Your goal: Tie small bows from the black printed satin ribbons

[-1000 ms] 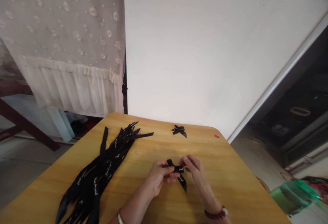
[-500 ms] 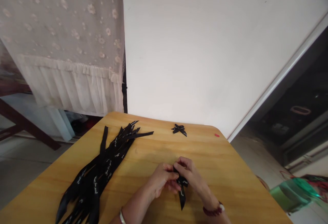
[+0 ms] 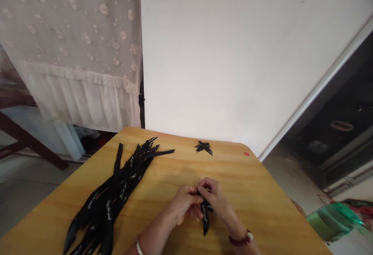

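Note:
Between my two hands, over the near middle of the table, is a black ribbon [image 3: 205,217] with white lettering. My left hand [image 3: 186,203] pinches it from the left, thumb against fingers. From the right, my right hand [image 3: 212,193] pinches its upper part, fingertips almost touching the left ones. One ribbon end hangs down toward me; the folded part is mostly hidden by my fingers. A tied black ribbon bow [image 3: 204,146] lies near the table's far edge. To the left spreads a pile of long black ribbons [image 3: 122,187] with white script.
The wooden table [image 3: 250,208] meets a white panel [image 3: 227,60] at its far edge. A small red object [image 3: 246,154] lies at the far right. A lace curtain [image 3: 87,53] hangs at left; a green translucent container [image 3: 335,220] stands beyond the right edge.
The hanging ribbon end has swung slightly left and up. My right hand has shifted a little; both hands keep their pinch.

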### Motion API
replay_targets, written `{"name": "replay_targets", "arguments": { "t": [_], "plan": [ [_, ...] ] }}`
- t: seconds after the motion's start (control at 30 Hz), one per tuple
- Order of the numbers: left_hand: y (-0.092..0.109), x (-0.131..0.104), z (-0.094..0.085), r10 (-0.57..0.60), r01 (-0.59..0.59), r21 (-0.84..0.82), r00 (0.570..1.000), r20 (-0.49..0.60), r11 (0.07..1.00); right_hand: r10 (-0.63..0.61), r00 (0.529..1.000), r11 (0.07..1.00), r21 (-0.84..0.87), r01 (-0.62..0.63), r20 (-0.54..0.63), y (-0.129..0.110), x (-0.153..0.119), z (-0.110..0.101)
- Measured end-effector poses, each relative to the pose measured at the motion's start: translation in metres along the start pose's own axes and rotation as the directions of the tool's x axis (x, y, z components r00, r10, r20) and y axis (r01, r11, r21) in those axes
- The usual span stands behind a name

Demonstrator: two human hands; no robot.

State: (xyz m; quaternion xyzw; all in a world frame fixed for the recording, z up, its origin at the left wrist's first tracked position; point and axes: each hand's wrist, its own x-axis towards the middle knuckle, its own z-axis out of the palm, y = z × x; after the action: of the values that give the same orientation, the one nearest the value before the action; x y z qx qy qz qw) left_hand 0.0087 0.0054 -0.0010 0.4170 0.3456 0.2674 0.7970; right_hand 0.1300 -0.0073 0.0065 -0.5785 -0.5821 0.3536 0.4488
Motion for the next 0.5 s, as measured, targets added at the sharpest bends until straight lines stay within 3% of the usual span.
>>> {"name": "replay_targets", "arguments": {
  "t": [0.33, 0.5],
  "plan": [
    [-0.0013, 0.0014, -0.001, -0.005, 0.005, 0.028, 1.0, -0.016, 1.0, -0.003, 1.0, 0.999, 0.052, 0.004, -0.021, 0.0003, -0.0013, 0.0034],
    [-0.0024, 0.0048, -0.0042, 0.055, -0.061, -0.077, 0.996, -0.077, 0.995, 0.028, 0.995, 0.991, 0.132, -0.016, -0.091, -0.003, -0.0009, -0.0001]
  ]
}}
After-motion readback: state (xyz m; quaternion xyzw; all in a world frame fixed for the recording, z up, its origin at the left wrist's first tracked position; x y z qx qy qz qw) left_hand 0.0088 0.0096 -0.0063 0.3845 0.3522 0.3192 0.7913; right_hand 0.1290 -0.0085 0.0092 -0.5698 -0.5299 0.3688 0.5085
